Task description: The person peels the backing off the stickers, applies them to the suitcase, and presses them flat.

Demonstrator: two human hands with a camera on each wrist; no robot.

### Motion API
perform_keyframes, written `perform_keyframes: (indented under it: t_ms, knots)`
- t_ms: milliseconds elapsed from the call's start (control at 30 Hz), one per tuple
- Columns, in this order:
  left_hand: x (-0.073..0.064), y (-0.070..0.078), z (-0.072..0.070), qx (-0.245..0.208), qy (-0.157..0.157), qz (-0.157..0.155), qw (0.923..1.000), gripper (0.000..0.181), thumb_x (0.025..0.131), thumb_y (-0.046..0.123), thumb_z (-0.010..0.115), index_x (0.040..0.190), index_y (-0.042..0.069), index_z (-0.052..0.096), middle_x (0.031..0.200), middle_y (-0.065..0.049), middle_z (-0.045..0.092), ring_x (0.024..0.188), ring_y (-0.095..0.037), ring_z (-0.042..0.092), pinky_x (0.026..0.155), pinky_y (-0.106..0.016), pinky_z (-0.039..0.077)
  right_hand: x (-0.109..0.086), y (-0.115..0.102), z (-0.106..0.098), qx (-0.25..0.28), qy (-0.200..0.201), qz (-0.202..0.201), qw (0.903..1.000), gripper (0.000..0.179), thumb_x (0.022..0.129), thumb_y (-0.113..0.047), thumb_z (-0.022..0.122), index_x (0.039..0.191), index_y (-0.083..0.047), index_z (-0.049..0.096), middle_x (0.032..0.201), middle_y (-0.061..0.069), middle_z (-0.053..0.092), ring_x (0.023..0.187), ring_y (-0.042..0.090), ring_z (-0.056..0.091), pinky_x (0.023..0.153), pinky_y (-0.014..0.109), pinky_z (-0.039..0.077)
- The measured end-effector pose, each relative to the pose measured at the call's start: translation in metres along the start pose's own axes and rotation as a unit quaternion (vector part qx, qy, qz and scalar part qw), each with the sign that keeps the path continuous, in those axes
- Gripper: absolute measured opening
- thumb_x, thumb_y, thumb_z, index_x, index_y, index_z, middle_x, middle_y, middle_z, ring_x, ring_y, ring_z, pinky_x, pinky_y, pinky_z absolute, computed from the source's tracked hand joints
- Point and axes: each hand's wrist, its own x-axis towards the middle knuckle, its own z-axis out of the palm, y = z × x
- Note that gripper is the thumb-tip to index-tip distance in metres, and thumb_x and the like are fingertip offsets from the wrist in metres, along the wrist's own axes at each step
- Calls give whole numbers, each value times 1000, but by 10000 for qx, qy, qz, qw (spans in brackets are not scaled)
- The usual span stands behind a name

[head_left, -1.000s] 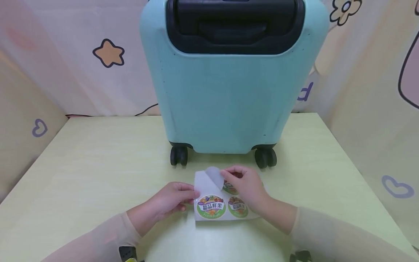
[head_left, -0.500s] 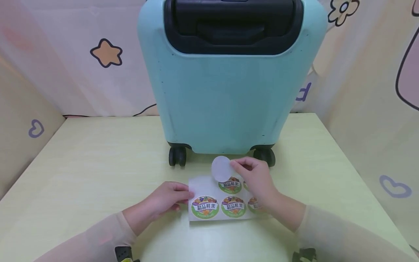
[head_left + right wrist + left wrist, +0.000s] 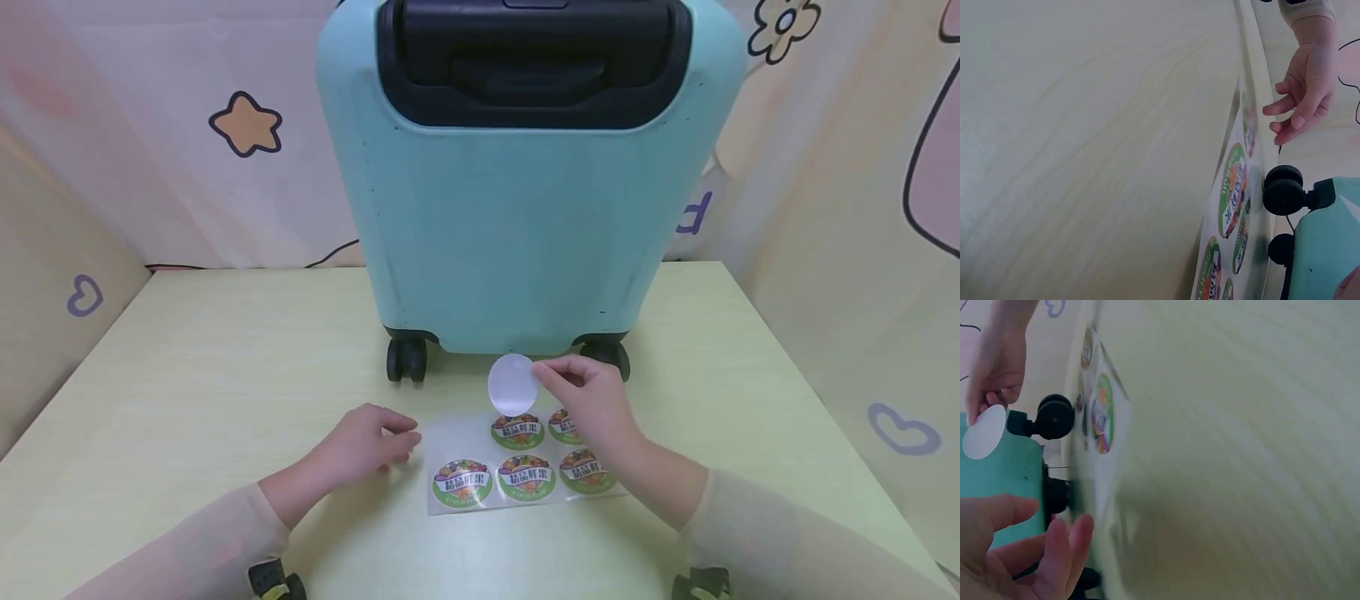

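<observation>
In the head view my right hand (image 3: 596, 404) pinches a round sticker (image 3: 513, 385) by its right edge between thumb and finger. The sticker's plain white back faces me, raised above the far edge of the sticker sheet (image 3: 480, 442). That sheet lies on the table and bears several round fruit labels (image 3: 527, 477), with a bare white patch at its upper left. My left hand (image 3: 367, 446) hovers just left of the sheet, fingers loosely bent and holding nothing. In the left wrist view the peeled sticker (image 3: 985, 432) shows whole, beyond my left fingers (image 3: 1072, 550).
A light blue suitcase (image 3: 510, 225) with a black handle recess stands upright on the table (image 3: 225, 358), close behind the sheet. Its black wheels (image 3: 407, 358) rest on the tabletop. Patterned cloth (image 3: 247, 192) hangs behind and at both sides.
My right hand has peeled the sticker off the sheet and lifted it away, slightly to the right. My left hand has let go of the sheet's left edge and drawn back left.
</observation>
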Motion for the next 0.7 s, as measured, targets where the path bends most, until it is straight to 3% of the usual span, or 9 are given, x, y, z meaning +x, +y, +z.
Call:
perform_keyframes:
  t_ms: [100,200,333,400,433,500,600,667,700]
  knots:
    - [-2,9,-3,200,250,474,9984,27,89,15,61,111,-1,67,91,-8,68,73,-19,64,58,-29,51,0,-1,-2,-47,17,-79,10000,20,87,-19,67,98,-3,70,95,7,66,87,18,59,74,23,50]
    - [-4,22,-2,-186,252,804,9963,25,91,16,60,109,2,68,94,-11,68,81,-22,65,61,-30,51,0,-2,-4,-115,37,-192,9997,20,87,-20,67,97,-4,71,92,7,66,85,19,59,72,24,51]
    - [-9,43,2,-1022,138,702,9922,25,91,21,60,108,4,69,97,-9,69,87,-19,66,65,-32,51,-1,-3,-4,-218,-21,-569,9981,17,86,-19,68,95,-5,71,88,5,66,79,18,58,67,23,50]
    - [-11,52,5,-1439,67,534,9881,27,91,24,61,108,5,70,97,-7,69,88,-17,66,67,-33,52,-1,-2,-3,-517,-27,-1212,9913,11,84,-15,70,91,-6,72,83,1,64,73,16,55,62,22,48]
    - [-11,56,7,-1610,17,463,9859,28,91,25,61,108,5,69,98,-8,69,88,-18,66,67,-34,52,0,-1,-2,-691,-13,-1709,9829,9,82,-12,71,89,-6,72,81,0,64,70,14,54,59,21,47]
    - [-11,61,11,-1841,-75,357,9822,30,91,26,61,109,4,69,100,-8,69,89,-18,66,68,-33,52,1,1,1,-1143,63,-2910,9498,6,78,-6,74,84,-5,73,76,-2,63,65,12,52,56,20,45]
    - [-8,64,16,-2074,-147,322,9776,32,91,26,60,111,3,67,101,-8,69,89,-18,67,68,-31,51,2,1,6,-1728,296,-4542,8735,8,82,-11,72,79,-4,72,73,-1,63,63,10,54,54,19,45]
    - [-7,65,18,-2202,-130,315,9749,32,91,26,61,112,3,67,101,-8,69,89,-18,67,67,-30,51,3,-1,8,-1916,325,-5155,8346,17,86,-18,68,78,-3,72,72,1,63,64,12,56,55,20,46]
    - [-7,65,19,-2260,-113,322,9735,32,91,26,61,112,2,67,101,-8,69,89,-18,67,66,-29,50,2,-2,8,-1988,331,-5339,8212,20,87,-20,66,78,-4,72,72,1,64,64,13,57,56,20,46]
